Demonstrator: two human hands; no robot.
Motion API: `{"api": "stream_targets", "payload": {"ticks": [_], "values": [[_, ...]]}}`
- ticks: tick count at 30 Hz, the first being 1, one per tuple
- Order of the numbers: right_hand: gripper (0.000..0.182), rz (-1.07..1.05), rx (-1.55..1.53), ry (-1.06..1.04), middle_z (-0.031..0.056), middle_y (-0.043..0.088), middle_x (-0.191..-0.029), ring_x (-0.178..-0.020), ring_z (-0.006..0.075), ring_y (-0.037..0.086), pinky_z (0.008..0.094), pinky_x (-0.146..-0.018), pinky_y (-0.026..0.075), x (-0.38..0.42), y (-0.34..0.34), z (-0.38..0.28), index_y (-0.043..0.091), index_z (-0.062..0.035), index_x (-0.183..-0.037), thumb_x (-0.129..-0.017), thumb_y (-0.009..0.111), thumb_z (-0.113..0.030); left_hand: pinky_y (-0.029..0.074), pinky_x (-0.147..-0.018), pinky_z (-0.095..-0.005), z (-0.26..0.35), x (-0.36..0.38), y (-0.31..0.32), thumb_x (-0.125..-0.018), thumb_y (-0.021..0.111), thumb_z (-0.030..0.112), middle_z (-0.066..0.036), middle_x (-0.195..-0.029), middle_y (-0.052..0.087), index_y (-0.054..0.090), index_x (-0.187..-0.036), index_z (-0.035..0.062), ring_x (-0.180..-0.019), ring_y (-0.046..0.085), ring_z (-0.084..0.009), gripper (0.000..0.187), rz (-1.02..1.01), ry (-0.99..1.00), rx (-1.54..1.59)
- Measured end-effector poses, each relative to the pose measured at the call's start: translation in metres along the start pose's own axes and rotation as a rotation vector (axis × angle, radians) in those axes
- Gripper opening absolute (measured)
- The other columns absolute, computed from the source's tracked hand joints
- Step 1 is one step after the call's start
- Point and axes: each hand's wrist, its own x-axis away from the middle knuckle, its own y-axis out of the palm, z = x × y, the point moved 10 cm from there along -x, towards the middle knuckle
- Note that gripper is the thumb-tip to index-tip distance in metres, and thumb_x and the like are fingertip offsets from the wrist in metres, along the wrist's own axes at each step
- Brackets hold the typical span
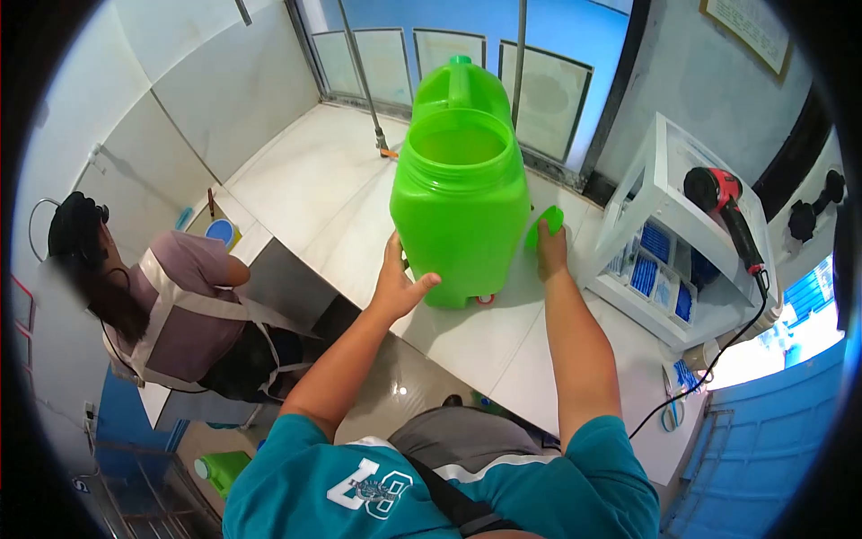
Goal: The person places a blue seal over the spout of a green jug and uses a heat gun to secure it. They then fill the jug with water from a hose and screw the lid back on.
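Left hand (400,287) is held partly open, thumb spread, at the near lower side of a green jug (458,225); firm contact cannot be told. A small green plastic piece (554,218) is gripped in the right hand (552,251), fingers curled. The jug, its wide mouth uncovered, is stood upright on a white counter (314,180), backed by a window (557,45).

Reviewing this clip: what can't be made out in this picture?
All in the head view:
Floor inside the green container: hidden by its front wall.
Full shape of the green piece: partly covered by the right hand.
Co-worker's hands: hidden by their body.
Wall notice: wording too small, top cut off by the upper edge.
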Motion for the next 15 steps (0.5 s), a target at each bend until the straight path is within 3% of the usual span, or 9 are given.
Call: {"api": "stream_targets", "payload": {"ticks": [2, 6, 8, 10, 12, 13, 14, 15], "values": [[0.041, 0.02, -0.115, 0.001, 0.0054, 0.067, -0.123, -0.11, 0.0181, 0.062, 0.0358, -0.097, 0.05, -0.017, 0.01, 0.004, 0.056, -0.008, -0.142, -0.109, 0.065, -0.03, 0.041, -0.121, -0.0582, -0.004, -0.008, -0.003, -0.087, 0.085, 0.058, -0.019, -0.163, 0.034, 0.017, -0.168, 0.0081, -0.153, 0.039, -0.0375, 0.116, -0.004, 0.025, -0.018], [0.044, -0.186, -0.382, -0.025, 0.0079, 0.065, -0.133, -0.118, 0.021, 0.061, 0.0381, -0.105, 0.047, -0.011, 0.041, -0.074, 0.052, -0.0073, -0.146, -0.11, 0.064, -0.028, 0.04, -0.121, -0.0589, -0.012, -0.023, -0.006, -0.089, 0.084, 0.056, -0.019, -0.164, 0.033, 0.016, -0.168, 0.0086, -0.153, 0.038, -0.0372, 0.114, -0.027, 0.041, -0.015], [0.044, -0.181, -0.188, -0.214, 0.0077, 0.065, -0.134, -0.118, 0.0201, 0.061, 0.0374, -0.107, 0.046, 0.007, 0.031, -0.12, 0.052, -0.0082, -0.148, -0.11, 0.064, -0.028, 0.039, -0.122, -0.0579, -0.017, -0.027, -0.006, -0.09, 0.084, 0.056, -0.02, -0.164, 0.033, 0.016, -0.168, 0.0085, -0.154, 0.037, -0.0368, 0.114, -0.037, 0.047, 0.021], [0.047, -0.188, -0.159, -0.182, 0.0101, 0.065, -0.137, -0.124, 0.0207, 0.061, 0.0368, -0.11, 0.045, 0.037, 0.015, -0.132, 0.051, -0.008, -0.151, -0.11, 0.063, -0.027, 0.041, -0.122, -0.0569, -0.014, -0.027, -0.008, -0.091, 0.084, 0.048, -0.021, -0.164, 0.033, 0.017, -0.168, 0.0063, -0.154, 0.037, -0.0375, 0.11, -0.014, 0.043, 0.006], [0.053, -0.304, 0.319, -0.264, 0.0178, 0.064, -0.145, -0.133, 0.0274, 0.061, 0.0384, -0.116, 0.043, 0.087, 0.002, -0.137, 0.047, -0.006, -0.156, -0.109, 0.064, -0.024, 0.042, -0.121, -0.0559, -0.025, -0.006, -0.003, -0.092, 0.085, 0.041, -0.023, -0.164, 0.033, 0.018, -0.167, 0.004, -0.154, 0.037, -0.0381, 0.107, -0.013, -0.012, -0.004], [0.053, -0.303, 0.333, -0.212, 0.0178, 0.064, -0.145, -0.133, 0.0274, 0.061, 0.0384, -0.116, 0.043, 0.11, -0.015, -0.13, 0.047, -0.006, -0.156, -0.109, 0.064, -0.024, 0.043, -0.12, -0.0547, -0.038, 0.007, -0.005, -0.095, 0.082, 0.035, -0.023, -0.163, 0.034, 0.02, -0.166, 0.0031, -0.152, 0.039, -0.0374, 0.1, 0.075, -0.075, 0.016], [0.057, -0.369, 0.565, -0.204, 0.0212, 0.06, -0.15, -0.139, 0.0319, 0.057, 0.0402, -0.119, 0.041, 0.136, -0.024, -0.121, 0.045, -0.0053, -0.158, -0.107, 0.065, -0.023, 0.045, -0.119, -0.0536, -0.049, 0.025, -0.005, -0.097, 0.08, 0.03, -0.024, -0.162, 0.035, 0.021, -0.165, 0.0021, -0.151, 0.04, -0.0367, 0.094, 0.161, -0.139, 0.034], [0.061, -0.443, 0.796, -0.196, 0.0245, 0.056, -0.154, -0.145, 0.0364, 0.053, 0.0421, -0.123, 0.039, 0.16, -0.033, -0.106, 0.043, -0.0047, -0.16, -0.106, 0.065, -0.023, 0.053, -0.106, -0.0453, -0.065, 0.048, 0.0, -0.101, 0.075, 0.024, -0.019, -0.148, 0.05, 0.03, -0.158, 0.0016, -0.133, 0.056, -0.028, 0.076, 0.252, -0.229, -0.003]]}}
